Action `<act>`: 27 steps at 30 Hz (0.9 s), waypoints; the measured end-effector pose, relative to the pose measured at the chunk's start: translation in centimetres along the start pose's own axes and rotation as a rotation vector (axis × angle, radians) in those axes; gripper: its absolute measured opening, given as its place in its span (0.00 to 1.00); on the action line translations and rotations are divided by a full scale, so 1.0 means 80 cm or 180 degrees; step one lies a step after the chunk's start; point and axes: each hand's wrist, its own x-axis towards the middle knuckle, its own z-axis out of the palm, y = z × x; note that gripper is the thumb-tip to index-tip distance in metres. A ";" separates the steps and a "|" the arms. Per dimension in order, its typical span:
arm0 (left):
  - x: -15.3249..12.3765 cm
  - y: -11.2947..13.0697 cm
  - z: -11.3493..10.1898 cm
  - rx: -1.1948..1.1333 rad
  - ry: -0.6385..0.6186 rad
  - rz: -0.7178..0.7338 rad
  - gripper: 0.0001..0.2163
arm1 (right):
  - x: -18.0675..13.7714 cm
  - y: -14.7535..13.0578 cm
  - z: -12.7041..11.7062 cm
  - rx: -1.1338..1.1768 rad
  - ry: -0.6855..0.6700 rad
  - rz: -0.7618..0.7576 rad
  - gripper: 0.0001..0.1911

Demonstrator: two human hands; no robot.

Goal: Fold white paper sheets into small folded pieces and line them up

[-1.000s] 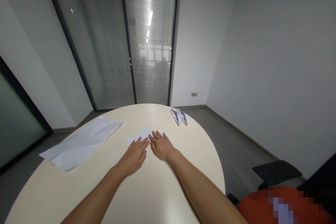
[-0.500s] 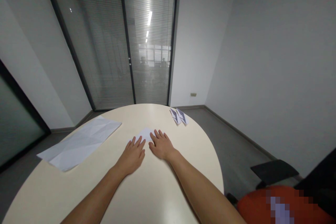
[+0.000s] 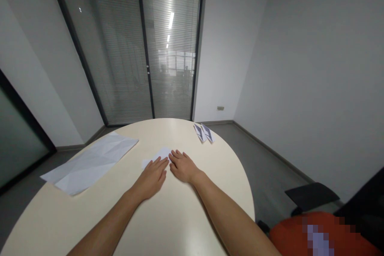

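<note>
The bare left hand [image 3: 153,178] and bare right hand [image 3: 184,168] had moved closer together, flat and nearly touching, on the small white paper [image 3: 163,153] on the round cream surface [image 3: 168,216], so they seemed to press it, though they hid its near edge.

The small white paper [image 3: 163,153] lies flat, partly covered by my left hand [image 3: 152,178], its far part showing just beside my right hand [image 3: 184,167].

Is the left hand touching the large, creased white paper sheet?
No, the left hand lies over smaller white paper, apart from the large creased sheet.
</note>
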 end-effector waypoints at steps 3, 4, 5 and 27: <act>0.001 0.002 0.001 0.0038 0.0036 -0.0112 0.24 | 0.001 -0.001 0.002 0.0026 -0.0068 0.0108 0.29; 0.001 0.002 0.002 0.0063 0.0050 -0.0143 0.24 | 0.001 -0.001 0.002 0.0032 -0.0087 0.0128 0.29; 0.001 0.003 0.003 0.0094 0.0063 -0.0168 0.23 | 0.001 -0.002 0.001 0.0036 -0.0100 0.0137 0.30; 0.003 -0.004 0.004 0.0697 0.0611 -0.0610 0.22 | -0.002 0.001 0.002 0.0055 0.0010 0.0250 0.32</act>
